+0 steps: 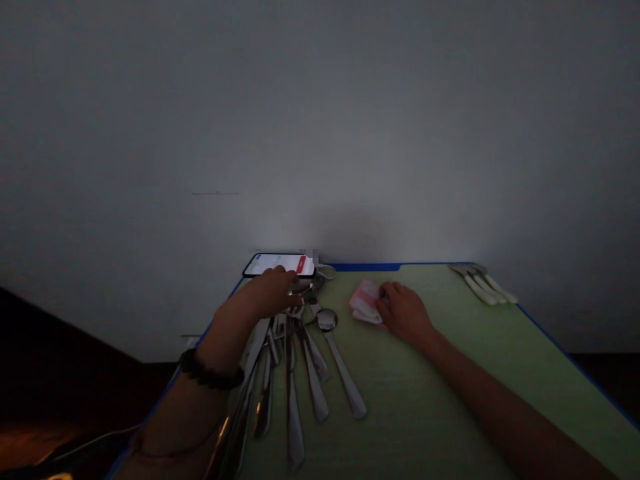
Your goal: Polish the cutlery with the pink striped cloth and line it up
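Observation:
My left hand (pixel 273 292), with a dark bead bracelet on its wrist, reaches over the far end of a pile of metal cutlery (pixel 290 373). Its thumb and fingers are apart around shiny cutlery heads; I cannot make out a firm hold. Beside the pile, a spoon (pixel 344 370) lies with its bowl away from me. To the right, my right hand (pixel 404 311) has its fingers curled on a folded pink and white cloth (pixel 367 303), which rests on the table.
A phone (pixel 277 264) with a lit screen lies at the far left, by a white cable (pixel 326 271). Several forks with pale handles (pixel 487 290) lie at the far right. The green table (pixel 415 413) has a blue edge and meets a grey wall (pixel 380 133).

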Demonstrator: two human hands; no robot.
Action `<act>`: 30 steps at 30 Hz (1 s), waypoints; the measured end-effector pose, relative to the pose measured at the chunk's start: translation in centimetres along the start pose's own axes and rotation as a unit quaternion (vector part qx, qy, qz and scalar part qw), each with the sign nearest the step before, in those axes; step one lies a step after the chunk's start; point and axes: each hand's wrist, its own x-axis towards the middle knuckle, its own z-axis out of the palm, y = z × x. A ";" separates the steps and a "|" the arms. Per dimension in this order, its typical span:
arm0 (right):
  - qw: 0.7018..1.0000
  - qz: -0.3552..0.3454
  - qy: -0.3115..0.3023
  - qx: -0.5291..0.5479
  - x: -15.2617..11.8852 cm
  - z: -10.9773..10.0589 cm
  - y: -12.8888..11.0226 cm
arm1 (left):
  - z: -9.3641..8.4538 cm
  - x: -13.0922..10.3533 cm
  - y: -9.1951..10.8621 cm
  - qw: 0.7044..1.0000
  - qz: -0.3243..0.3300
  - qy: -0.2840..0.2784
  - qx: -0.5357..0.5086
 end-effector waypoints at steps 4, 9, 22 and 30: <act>0.999 -0.011 -0.003 0.030 0.0 0.0 0.6 | 0.4 0.1 -0.3 0.999 -0.010 -0.041 0.001; 0.998 -0.015 -0.003 0.059 0.1 0.3 1.2 | -0.5 -0.5 -2.0 0.999 -0.017 -0.035 0.001; 0.996 -0.021 0.000 0.081 0.1 0.4 1.4 | 2.1 0.8 -0.7 0.997 -0.014 -0.067 -0.041; 0.993 -0.062 0.024 0.093 0.1 0.2 1.2 | -0.2 -0.3 -0.1 0.989 0.049 -0.084 -0.115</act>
